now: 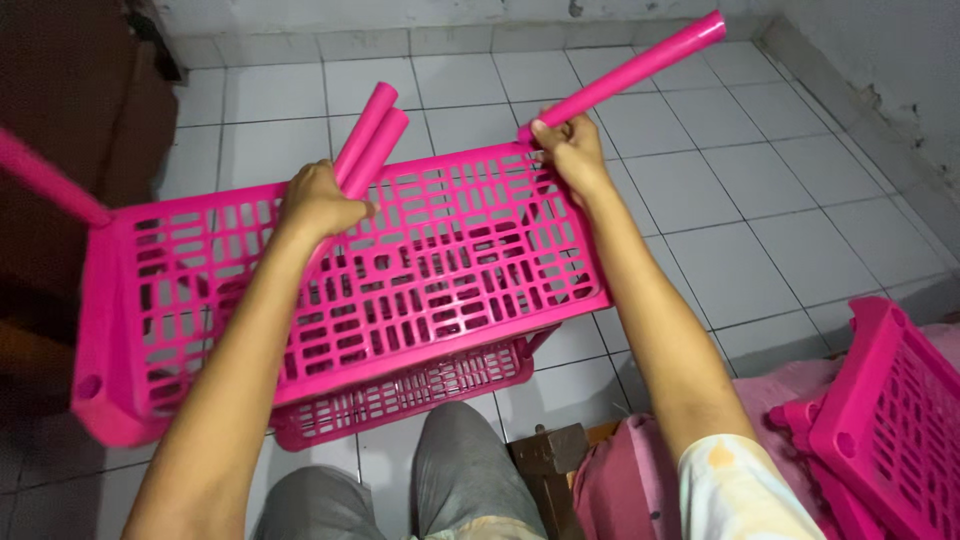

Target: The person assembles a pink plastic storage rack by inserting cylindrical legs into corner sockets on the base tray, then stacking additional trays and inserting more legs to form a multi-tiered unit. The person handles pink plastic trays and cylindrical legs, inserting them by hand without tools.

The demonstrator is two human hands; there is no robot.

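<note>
A pink slotted plastic shelf tray (pixel 470 260) lies tilted in front of me, over a second pink tray (pixel 420 392) below it. My left hand (pixel 318 203) is closed around two pink tubes (pixel 375 128) held together above the tray's far edge. My right hand (pixel 570 150) grips the lower end of another pink tube (pixel 640 68) at the tray's far right corner; that tube slants up to the right. A further pink tube (pixel 45 178) sticks out of the tray's far left corner.
White tiled floor (pixel 760 190) spreads beyond the trays up to the walls. Another pink tray (pixel 890 420) rests at the lower right on pink cloth. My grey-clad knee (pixel 460 470) and a small wooden block (pixel 548 452) are below. A dark brown object (pixel 70 100) stands at left.
</note>
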